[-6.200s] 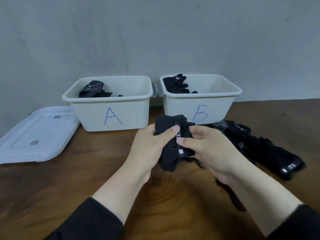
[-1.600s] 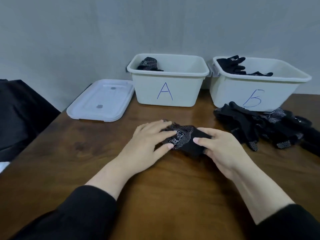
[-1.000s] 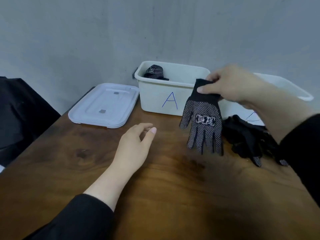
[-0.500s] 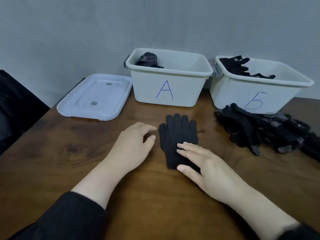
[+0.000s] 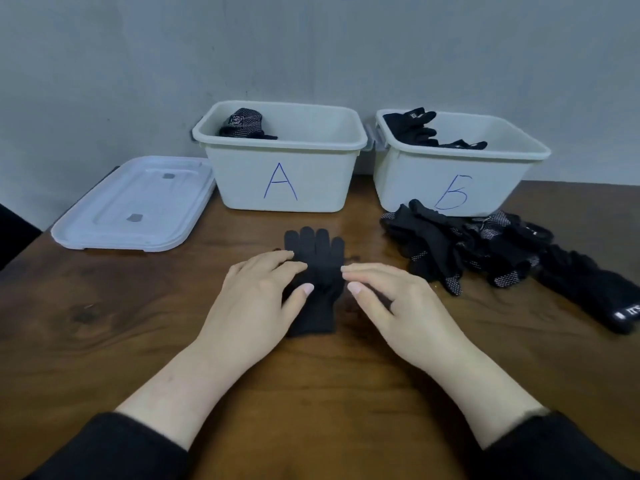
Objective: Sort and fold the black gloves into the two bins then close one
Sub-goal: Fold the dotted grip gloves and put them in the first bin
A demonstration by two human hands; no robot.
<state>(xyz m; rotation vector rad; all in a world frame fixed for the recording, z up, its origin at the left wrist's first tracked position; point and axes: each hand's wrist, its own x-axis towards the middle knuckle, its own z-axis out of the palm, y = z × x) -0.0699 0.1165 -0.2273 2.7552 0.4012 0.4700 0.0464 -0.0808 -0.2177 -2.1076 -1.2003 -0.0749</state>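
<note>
A plain black glove (image 5: 317,282) lies flat on the worktop (image 5: 104,323), fingers pointing toward bin A (image 5: 280,157), cuff toward the person. The left hand (image 5: 256,299) rests on its left edge, fingers relaxed; the right hand (image 5: 394,303) lies flat just beside its right edge, fingers straight. Bin B (image 5: 457,161) stands right of A, both holding gloves. A pile (image 5: 485,247) of gloves sits before B; a lid (image 5: 135,206) lies left of A.
</note>
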